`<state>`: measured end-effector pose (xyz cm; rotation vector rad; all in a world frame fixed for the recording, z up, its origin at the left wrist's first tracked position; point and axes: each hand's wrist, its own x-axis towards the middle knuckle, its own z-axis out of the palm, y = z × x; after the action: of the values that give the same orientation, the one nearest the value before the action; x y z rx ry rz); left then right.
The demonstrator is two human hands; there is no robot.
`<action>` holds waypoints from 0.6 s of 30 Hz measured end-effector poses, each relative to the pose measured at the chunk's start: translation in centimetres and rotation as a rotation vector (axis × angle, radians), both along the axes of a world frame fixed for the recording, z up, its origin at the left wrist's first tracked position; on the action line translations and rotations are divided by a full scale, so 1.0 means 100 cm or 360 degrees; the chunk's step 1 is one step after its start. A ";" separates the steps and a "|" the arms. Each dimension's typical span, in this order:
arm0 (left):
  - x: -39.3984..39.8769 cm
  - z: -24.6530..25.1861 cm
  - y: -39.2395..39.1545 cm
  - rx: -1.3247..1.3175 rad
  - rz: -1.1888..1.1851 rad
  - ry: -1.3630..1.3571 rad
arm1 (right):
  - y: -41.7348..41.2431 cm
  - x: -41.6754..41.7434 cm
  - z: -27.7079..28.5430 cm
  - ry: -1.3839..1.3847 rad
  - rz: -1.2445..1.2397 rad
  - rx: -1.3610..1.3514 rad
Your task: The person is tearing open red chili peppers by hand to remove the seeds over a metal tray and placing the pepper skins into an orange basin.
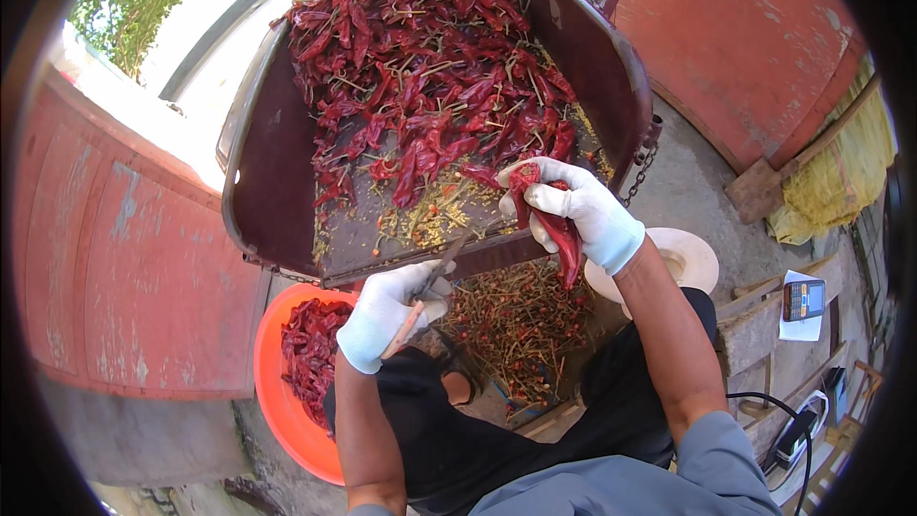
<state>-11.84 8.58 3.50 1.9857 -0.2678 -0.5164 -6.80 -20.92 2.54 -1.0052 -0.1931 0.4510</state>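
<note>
My left hand point(394, 308), in a white work glove, grips a small knife point(438, 269) with a dark blade and a pale wooden handle. The blade points up toward the lip of a metal cargo bed point(494, 256). Near that lip, my gloved right hand point(573, 208) holds red chili peppers point(566, 236); fingers hide part of them, so whether there are two or more is unclear. Beyond both hands, a large heap of wrinkled red chili peppers point(430, 72) with stems fills much of the bed. Yellow seeds point(430, 226) and stem bits lie scattered along its near floor.
An orange basin point(269, 380) with destemmed-looking peppers point(311, 351) stands left of my legs. Cut stems point(530, 330) cover the ground between my feet. A pale round object point(698, 258) sits at right, near a wooden pallet point(752, 337) bearing a keypad phone point(804, 299). A chain point(641, 175) hangs beside the bed.
</note>
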 end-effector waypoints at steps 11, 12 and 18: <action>-0.002 0.003 -0.011 0.0607 -0.0071 -0.0839 | 0.027 -0.001 -0.019 -0.1048 -0.0591 -0.1273; -0.001 0.001 -0.011 0.0623 -0.0065 -0.0872 | 0.027 0.000 -0.019 -0.1084 -0.0597 -0.1279; -0.005 0.007 -0.011 0.0854 -0.0081 -0.0919 | 0.026 0.000 -0.028 -0.1418 -0.0688 -0.1499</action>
<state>-12.30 7.43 4.19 2.6358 -0.5832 -0.0211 -6.85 -18.32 -0.27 -2.0844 -0.5715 -0.3944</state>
